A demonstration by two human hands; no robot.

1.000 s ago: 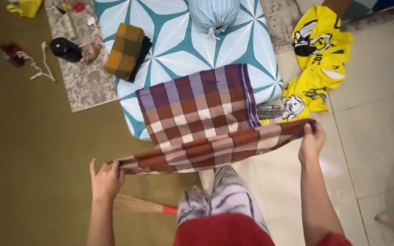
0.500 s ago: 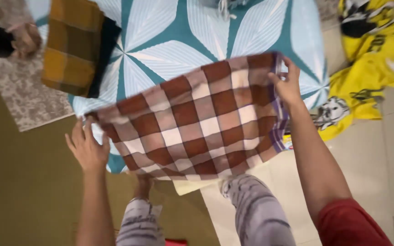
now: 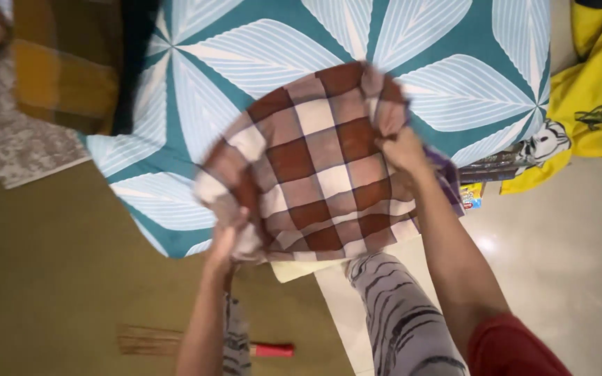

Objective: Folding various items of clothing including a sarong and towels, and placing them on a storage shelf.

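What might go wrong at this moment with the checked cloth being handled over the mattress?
The left hand grips only a bunched corner of the checked cloth, so it may slip and the fold come out uneven. The right hand holds a crumpled edge, which could set creases. The broom lies near the feet, a possible trip.

- The hands, left hand (image 3: pixel 226 235) and right hand (image 3: pixel 400 147), moved closer together.
- The checked cloth (image 3: pixel 311 174), earlier spread wide, bunched between them over the bed (image 3: pixel 454 83).

Olive carpet (image 3: pixel 50 278) on left, glossy pale floor tiles (image 3: pixel 559 257) on right — teal-white patterned mattress (image 3: pixel 454 76), prob. bedding.
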